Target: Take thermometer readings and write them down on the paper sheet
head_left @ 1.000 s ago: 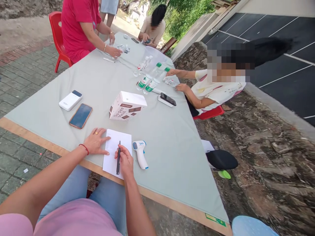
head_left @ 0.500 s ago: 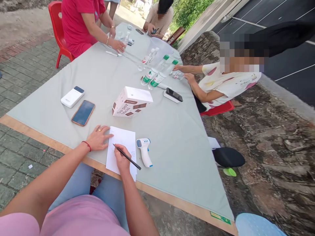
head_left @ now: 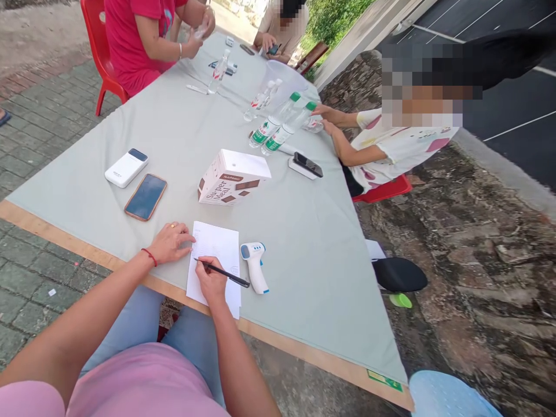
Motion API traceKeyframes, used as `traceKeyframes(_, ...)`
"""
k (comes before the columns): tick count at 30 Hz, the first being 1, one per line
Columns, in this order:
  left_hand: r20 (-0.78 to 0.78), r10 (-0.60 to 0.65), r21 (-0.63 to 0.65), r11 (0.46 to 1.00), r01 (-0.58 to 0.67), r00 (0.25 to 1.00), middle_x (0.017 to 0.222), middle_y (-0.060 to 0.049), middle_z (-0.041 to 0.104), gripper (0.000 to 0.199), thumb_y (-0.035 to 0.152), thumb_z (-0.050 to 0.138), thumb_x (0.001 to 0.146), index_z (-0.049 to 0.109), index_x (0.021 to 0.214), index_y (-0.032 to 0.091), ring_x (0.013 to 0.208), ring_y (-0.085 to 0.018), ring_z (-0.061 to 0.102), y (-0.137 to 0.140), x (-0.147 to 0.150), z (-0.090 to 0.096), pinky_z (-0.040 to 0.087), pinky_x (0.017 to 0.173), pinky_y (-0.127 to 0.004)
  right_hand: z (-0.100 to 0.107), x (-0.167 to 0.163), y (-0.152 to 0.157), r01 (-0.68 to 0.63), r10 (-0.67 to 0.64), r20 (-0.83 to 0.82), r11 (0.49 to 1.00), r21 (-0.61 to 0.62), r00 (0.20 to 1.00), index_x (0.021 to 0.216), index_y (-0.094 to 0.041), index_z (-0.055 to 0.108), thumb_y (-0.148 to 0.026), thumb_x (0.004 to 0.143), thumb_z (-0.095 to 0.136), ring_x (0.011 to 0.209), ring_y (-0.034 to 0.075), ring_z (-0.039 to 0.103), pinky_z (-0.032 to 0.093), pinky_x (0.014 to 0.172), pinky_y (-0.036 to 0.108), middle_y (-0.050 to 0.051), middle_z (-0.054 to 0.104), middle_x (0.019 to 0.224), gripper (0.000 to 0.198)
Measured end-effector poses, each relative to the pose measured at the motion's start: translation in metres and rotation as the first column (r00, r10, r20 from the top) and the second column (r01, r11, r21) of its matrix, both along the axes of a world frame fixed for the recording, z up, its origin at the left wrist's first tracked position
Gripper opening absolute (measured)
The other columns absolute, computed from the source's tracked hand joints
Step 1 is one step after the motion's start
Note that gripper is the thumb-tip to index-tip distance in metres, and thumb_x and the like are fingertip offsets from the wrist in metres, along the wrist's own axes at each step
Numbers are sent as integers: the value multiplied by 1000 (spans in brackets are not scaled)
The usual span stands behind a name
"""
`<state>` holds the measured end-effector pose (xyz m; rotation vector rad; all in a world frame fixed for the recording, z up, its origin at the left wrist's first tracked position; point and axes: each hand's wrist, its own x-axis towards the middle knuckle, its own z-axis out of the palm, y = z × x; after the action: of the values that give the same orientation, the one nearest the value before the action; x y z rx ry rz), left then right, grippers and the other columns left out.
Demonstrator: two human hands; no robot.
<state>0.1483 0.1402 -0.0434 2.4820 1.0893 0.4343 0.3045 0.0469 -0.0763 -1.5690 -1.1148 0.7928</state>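
My right hand [head_left: 212, 282] is closed round a black pen [head_left: 230, 276], its tip at the left part of a white sheet of paper [head_left: 217, 240]. Faint marks and a small sketch show on the sheet. Flat on the table, fingers stretched, my left hand [head_left: 171, 243] reaches the paper's left edge with its fingertips. A white and blue infrared thermometer [head_left: 255, 267] lies just right of the paper. Beyond the sheet stands a white and brown box [head_left: 233, 176]. To the left lie a smartphone [head_left: 146, 197] and a white power bank [head_left: 127, 168].
Two green-capped water bottles [head_left: 278, 130] stand farther back on the table [head_left: 313, 278], near a clear tub [head_left: 286, 78]. A dark phone on a white block [head_left: 306, 165] lies at the right. Three other people sit round the table, one on a red chair [head_left: 93, 40].
My pen tip has moved slightly left and down on the paper. The person in red has let go of a bottle, now standing on the table, and handles something clear.
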Motion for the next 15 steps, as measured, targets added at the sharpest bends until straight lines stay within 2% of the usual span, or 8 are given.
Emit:
traceKeyframes(6,-93,-51,-8,999,51,994,87,-7,65,26,35,62,85,71,107,22,91,-24,57,-1,2,4,38,83,-38,-1,0,0,-29,30,33,1000,-10,999,75,-20,64,-37,74,56,60,16,54,46,63,31,0,63,65,19)
traceKeyframes(15,-88,-35,19,999,37,995,83,-6,65,26,32,59,84,71,104,22,88,-23,57,-3,4,3,37,79,-36,-1,1,-1,-68,68,52,998,-8,996,75,-20,64,-37,76,55,60,16,54,47,62,30,0,63,65,19)
